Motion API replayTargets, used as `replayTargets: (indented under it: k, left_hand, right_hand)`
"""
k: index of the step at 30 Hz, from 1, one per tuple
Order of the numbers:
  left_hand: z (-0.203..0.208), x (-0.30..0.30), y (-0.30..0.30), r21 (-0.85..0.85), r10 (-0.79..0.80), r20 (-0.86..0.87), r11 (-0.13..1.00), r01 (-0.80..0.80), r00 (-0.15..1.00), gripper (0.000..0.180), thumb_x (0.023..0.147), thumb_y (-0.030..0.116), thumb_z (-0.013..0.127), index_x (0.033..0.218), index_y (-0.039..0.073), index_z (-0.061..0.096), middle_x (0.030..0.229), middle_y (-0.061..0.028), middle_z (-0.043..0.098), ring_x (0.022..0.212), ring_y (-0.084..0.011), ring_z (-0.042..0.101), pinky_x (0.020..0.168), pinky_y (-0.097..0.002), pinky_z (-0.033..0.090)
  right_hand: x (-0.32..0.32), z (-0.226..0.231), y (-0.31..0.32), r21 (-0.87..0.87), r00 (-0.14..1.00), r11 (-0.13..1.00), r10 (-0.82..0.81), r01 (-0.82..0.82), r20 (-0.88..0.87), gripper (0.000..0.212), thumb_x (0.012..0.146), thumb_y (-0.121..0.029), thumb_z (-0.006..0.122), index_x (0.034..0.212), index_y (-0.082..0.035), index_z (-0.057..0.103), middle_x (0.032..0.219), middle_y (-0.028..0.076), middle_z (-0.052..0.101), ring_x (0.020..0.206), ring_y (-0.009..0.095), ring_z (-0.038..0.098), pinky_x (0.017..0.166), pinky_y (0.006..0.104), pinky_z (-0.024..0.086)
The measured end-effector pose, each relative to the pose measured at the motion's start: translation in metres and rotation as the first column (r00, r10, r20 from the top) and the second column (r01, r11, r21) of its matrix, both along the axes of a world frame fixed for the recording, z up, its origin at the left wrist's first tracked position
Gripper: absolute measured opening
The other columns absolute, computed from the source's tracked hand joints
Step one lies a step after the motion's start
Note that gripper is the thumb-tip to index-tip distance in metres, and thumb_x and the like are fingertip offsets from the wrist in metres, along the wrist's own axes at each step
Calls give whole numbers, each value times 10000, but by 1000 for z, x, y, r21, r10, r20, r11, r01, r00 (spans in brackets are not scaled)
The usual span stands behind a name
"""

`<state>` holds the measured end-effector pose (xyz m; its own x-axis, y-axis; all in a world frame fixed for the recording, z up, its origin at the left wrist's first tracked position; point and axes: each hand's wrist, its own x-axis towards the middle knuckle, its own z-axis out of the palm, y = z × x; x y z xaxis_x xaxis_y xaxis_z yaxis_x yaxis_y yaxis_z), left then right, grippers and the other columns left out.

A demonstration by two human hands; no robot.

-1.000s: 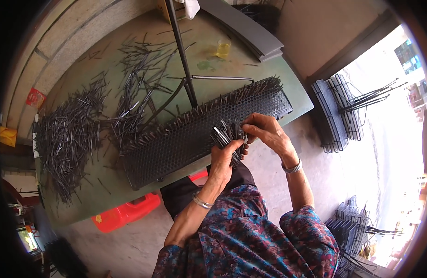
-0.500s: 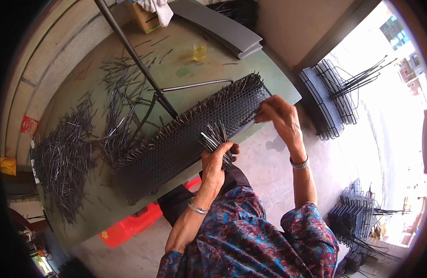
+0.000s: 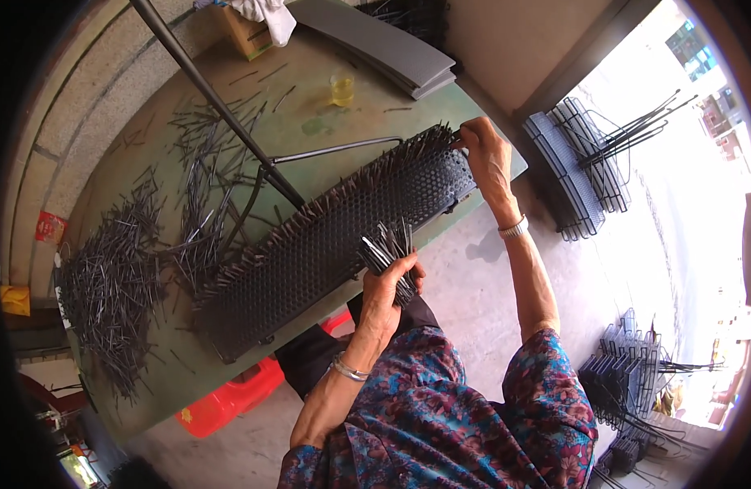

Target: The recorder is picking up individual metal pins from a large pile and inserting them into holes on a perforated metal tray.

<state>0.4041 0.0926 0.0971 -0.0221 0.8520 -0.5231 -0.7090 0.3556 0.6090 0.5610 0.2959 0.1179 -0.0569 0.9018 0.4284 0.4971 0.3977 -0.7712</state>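
Observation:
A long black perforated panel (image 3: 343, 236) lies aslant on the green table, with rows of dark upright strips (image 3: 335, 196) standing along its far edge. My left hand (image 3: 382, 297) is closed around a bundle of thin dark strips (image 3: 385, 248), held in front of the panel's near edge. Their upper ends fan out above my thumb. At the panel's far right corner, my right hand (image 3: 488, 159) pinches what looks like a dark strip, next to the end of the standing rows. My fingers mostly hide it.
Loose dark strips (image 3: 115, 285) lie heaped at the table's left. A metal pole (image 3: 221, 106) with a side bar crosses behind the panel. Beyond stand a cup of yellow liquid (image 3: 342, 91) and stacked grey sheets (image 3: 384, 45). Wire-framed panels (image 3: 567, 175) stand on the floor at right.
My right hand has moved up and away from me, from the panel's near right edge to its far right corner. My left hand, still holding the bundle, has shifted slightly right.

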Motion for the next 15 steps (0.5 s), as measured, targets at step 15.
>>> replayTargets:
  k: [15]
  left_hand:
    - [-7,1,1,28,-8,34,1000,7,999,163,849,168,684,857,13,632,724,-74,640,606,-156,614,559,-294,513]
  right_hand:
    - [5,-2,10,116,945,987,67,-109,319,112,876,-143,622,915,-49,669,830,134,652,748,282,647,699,380,504]
